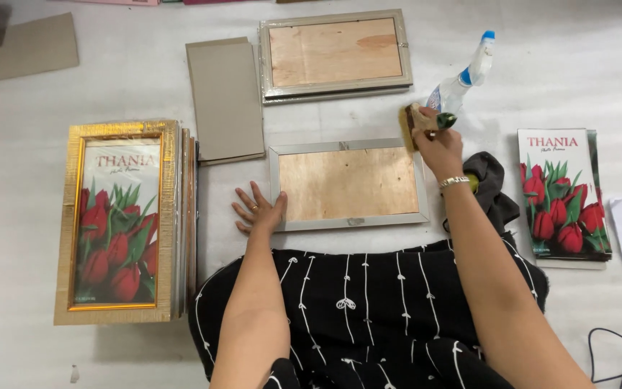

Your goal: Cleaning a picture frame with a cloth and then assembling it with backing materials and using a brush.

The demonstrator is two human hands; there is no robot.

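A silver picture frame [348, 223] lies face down in front of me, its plywood back showing. My left hand [259, 210] rests flat on the surface with fingers spread, touching the frame's left edge. My right hand [435, 144] is closed around a small brush [407, 124] with pale bristles and a green handle end, held at the frame's upper right corner.
A second face-down frame [335, 55] lies further back, grey cardboard sheets [225, 97] to its left. A spray bottle [462, 81] and a dark cloth [489, 184] lie at right. Gold-framed tulip pictures [119, 220] are stacked left; tulip prints [562, 193] right.
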